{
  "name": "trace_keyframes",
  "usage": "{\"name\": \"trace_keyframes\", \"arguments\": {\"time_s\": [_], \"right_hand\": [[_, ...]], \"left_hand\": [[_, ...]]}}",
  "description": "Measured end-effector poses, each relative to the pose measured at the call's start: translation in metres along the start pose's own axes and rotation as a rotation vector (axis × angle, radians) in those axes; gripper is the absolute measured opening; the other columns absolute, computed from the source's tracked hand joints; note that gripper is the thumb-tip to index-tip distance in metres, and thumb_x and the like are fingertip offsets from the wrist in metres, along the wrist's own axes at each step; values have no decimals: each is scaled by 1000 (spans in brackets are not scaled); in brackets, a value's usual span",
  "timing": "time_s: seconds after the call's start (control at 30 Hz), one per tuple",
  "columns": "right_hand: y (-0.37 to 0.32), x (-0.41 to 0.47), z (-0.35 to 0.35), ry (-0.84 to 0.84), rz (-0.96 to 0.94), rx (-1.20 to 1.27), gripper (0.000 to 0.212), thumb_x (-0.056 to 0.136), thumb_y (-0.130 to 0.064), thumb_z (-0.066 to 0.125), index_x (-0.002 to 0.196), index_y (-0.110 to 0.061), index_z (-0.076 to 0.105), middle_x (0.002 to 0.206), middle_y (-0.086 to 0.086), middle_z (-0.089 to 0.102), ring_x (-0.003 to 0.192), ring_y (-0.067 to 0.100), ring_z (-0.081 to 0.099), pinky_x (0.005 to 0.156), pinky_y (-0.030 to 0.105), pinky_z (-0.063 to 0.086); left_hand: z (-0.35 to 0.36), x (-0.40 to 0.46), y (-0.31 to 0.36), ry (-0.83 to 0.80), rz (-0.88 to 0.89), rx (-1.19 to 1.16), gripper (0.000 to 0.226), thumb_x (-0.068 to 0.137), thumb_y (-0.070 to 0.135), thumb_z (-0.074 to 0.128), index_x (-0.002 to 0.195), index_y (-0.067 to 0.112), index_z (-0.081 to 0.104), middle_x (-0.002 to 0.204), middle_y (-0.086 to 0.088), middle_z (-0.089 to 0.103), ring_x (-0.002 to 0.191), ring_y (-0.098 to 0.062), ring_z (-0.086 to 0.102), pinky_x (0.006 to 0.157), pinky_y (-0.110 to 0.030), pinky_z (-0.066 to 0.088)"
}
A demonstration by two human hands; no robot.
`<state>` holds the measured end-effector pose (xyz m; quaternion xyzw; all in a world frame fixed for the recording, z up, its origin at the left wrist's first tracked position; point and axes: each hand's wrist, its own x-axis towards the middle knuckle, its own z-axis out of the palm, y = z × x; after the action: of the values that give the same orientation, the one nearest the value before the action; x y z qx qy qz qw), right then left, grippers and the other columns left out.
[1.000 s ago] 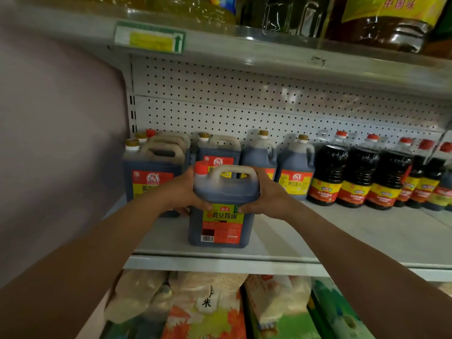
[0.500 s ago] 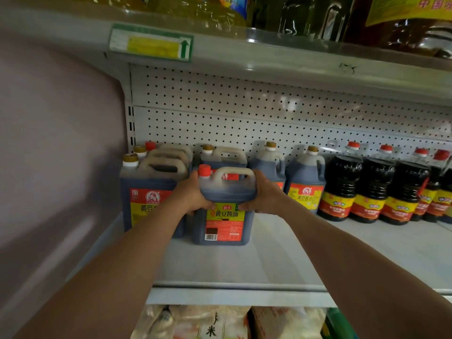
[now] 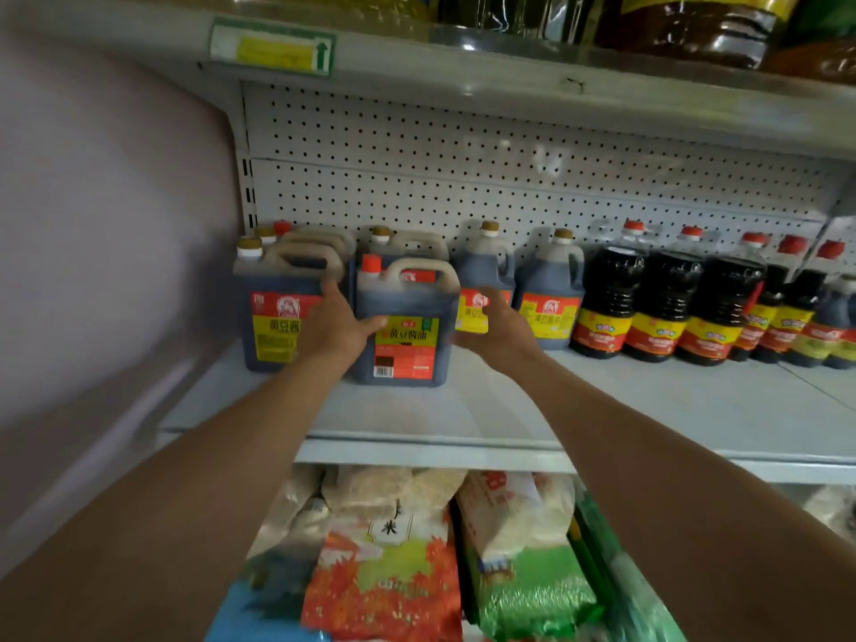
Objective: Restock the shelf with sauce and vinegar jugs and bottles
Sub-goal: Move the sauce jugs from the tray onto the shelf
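- The red-capped soy sauce jug stands on the shelf; I read "黄豆酱油" on its label.
- My left hand touches its left side, thumb across the label.
- My right hand, fingers spread, looks just clear of its right side — blurred.

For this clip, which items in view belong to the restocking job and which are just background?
Part of the job:
- red-capped jug, standing on the middle shelf
- left hand, touching the jug's left side
- right hand, open beside its right side
- other sauce jugs
- dark sauce bottles

Background:
- rice bags on the shelf below
- price tag
- oil bottles above
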<state>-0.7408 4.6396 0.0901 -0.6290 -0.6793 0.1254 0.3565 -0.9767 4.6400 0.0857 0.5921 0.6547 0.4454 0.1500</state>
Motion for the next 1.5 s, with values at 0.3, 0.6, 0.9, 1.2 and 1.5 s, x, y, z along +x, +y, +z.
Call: {"name": "trace_keyframes", "arguments": {"time_s": [0.3,0.6,0.9,1.2,1.5], "right_hand": [[39,-122,-14,-154,-37,-147,78,81,-54,76,146,-21,46,149,10,44,139,31,37,108,39,36],[149,-297,68,-444,208,6,56,84,-47,77,126,-11,67,126,9,66,117,31,60,88,26,46],[250,-422,162,-667,557,70,53,87,-59,66,128,-24,64,132,2,65,120,23,59,76,24,38],[285,-440,222,-727,673,188,61,90,-51,68,145,-30,49,147,3,53,132,25,51,96,32,42],[300,-439,257,-765,704,351,43,80,-34,82,116,-48,62,113,-30,64,117,8,57,94,24,43]], "left_hand": [[12,-137,-30,-85,-153,-8,96,75,53,81,148,17,31,140,-11,54,128,-33,51,96,-37,43],[61,-327,-136,-315,-329,22,73,76,39,84,137,15,51,126,-10,65,116,-28,61,94,-37,48],[117,-444,-259,-622,-686,11,91,76,56,78,151,23,37,143,-5,54,130,-20,52,90,-24,37],[183,-446,-323,-740,-755,-132,96,78,44,81,156,27,26,156,0,38,141,-21,40,114,-41,36],[206,-427,-361,-887,-834,-228,91,80,23,82,154,33,29,137,3,54,120,-16,54,76,-12,46]]}}
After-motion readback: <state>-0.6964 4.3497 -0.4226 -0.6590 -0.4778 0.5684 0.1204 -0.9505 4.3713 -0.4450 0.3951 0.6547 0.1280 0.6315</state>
